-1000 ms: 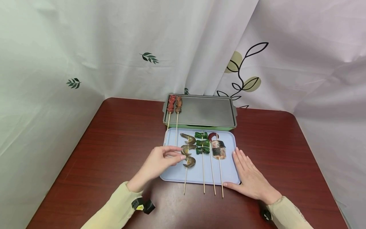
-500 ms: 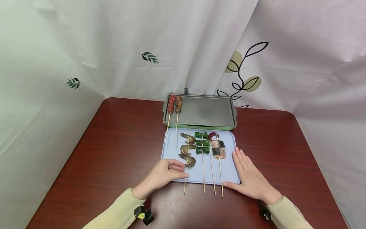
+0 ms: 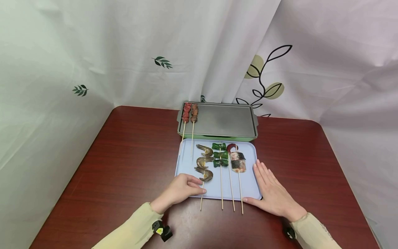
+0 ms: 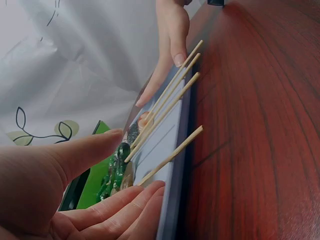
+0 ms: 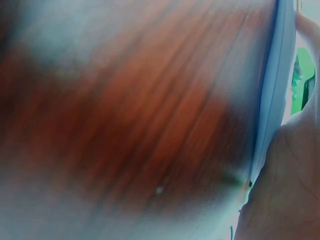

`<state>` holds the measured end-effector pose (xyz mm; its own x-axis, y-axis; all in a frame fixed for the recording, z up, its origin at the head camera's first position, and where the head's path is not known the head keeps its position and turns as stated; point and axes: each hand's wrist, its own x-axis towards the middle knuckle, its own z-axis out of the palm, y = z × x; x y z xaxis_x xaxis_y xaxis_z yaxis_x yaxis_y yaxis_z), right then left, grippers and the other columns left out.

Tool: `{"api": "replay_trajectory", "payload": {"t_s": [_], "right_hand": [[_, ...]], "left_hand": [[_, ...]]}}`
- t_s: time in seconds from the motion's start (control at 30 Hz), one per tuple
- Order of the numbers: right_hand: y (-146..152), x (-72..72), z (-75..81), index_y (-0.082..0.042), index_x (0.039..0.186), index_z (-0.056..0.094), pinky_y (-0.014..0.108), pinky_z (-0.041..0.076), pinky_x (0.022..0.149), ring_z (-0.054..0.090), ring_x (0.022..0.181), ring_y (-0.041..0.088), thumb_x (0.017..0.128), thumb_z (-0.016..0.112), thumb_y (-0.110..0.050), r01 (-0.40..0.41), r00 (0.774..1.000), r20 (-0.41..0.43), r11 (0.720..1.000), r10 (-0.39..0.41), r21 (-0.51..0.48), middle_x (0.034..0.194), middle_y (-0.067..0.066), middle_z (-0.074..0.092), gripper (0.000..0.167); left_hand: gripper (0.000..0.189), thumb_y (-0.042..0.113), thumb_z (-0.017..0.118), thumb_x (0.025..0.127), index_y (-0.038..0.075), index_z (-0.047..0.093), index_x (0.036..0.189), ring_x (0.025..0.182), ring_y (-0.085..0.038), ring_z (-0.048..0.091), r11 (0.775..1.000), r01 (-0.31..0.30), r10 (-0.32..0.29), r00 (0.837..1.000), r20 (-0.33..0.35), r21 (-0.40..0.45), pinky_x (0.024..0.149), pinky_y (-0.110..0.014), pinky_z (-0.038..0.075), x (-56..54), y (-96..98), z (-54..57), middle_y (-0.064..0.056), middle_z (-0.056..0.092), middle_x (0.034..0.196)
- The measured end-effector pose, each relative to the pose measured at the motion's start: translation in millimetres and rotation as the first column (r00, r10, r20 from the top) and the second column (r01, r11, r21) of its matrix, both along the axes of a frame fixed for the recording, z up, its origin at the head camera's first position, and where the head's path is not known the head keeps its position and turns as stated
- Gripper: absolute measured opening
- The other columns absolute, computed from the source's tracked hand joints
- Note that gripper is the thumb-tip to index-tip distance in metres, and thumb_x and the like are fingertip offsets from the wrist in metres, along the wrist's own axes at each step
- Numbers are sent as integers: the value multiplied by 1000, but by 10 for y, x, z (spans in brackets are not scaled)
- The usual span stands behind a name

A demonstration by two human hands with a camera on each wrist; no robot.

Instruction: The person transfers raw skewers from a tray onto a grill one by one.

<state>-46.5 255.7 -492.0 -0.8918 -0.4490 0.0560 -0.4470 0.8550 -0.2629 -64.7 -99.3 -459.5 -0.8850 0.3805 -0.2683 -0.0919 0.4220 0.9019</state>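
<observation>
My left hand (image 3: 181,189) is at the near left of the pale blue tray (image 3: 189,167), beside the bare stick of a shrimp skewer (image 3: 205,162). In the left wrist view its thumb and fingers (image 4: 107,207) stand apart, with the skewer's stick (image 4: 172,154) reaching down to the fingertips. My right hand (image 3: 275,193) lies with straight fingers along the tray's right edge, thumb at the near corner. Right of the shrimp are a green pepper skewer (image 3: 220,155), a skewer with a dark red curled piece (image 3: 231,148), and a fish skewer (image 3: 238,162).
Behind the tray stands a grey-topped griddle (image 3: 224,121) with a green side. Two meat skewers, one red (image 3: 186,112) and one brown (image 3: 194,113), lie on its left end, their sticks reaching over the tray. A reddish-brown table (image 3: 133,148) is backed by white curtains (image 3: 130,52).
My left hand has come nearer to me, from beside the shrimp pieces down to the lower stick, its thumb and fingers spreading. My right hand and the skewers have stayed in place.
</observation>
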Motion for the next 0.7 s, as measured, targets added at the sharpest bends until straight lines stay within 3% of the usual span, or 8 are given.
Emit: {"api": "replay_trajectory", "payload": {"t_s": [0.33,0.7], "right_hand": [[0,1,-2,9,156,23,51,18,123,16,150,43,86,65,-72,-4,1000,-11,1000,4,-1,165,26,14,116],[1,-4,14,10,157,22,50,17,123,14,151,42,86,64,-73,0,1000,7,1000,0,2,165,26,14,117]], "left_hand": [[29,14,85,80,-1,75,102,70,-10,68,1000,-6,6,1000,13,-2,62,-25,53,-21,69,-57,-2,74,77],[28,7,86,77,3,73,101,70,-8,66,999,-29,29,1000,1,-35,65,-25,51,10,104,-52,1,74,74]]}}
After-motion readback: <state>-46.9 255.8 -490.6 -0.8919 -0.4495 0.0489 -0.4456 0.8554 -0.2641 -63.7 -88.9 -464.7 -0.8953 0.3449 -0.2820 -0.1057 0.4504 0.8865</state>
